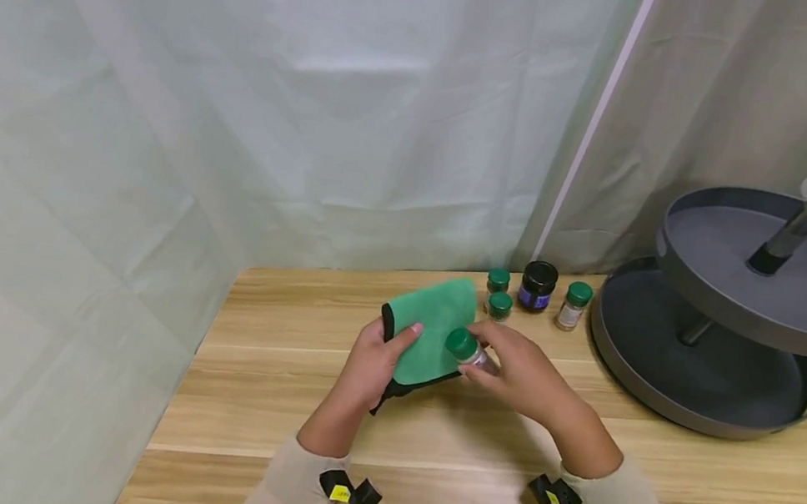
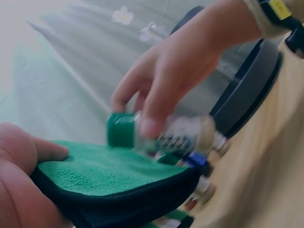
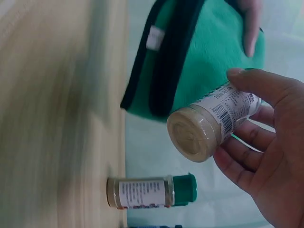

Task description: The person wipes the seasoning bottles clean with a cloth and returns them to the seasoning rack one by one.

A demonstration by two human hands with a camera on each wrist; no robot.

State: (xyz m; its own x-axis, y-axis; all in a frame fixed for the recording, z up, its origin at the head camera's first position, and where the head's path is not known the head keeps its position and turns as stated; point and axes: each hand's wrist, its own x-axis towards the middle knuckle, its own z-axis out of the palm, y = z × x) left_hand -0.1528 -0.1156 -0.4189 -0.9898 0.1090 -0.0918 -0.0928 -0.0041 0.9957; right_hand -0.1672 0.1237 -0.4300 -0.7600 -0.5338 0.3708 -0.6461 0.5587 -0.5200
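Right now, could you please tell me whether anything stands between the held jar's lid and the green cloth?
Nothing visible does: the green lid juts past the right hand, close by the cloth that the left hand holds.

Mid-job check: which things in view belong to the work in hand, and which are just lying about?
In use:
green cloth, held by the left hand
green-capped jar, held by the right hand

Apparently just standing by:
three other green-capped jars
black jar
two-tier tray
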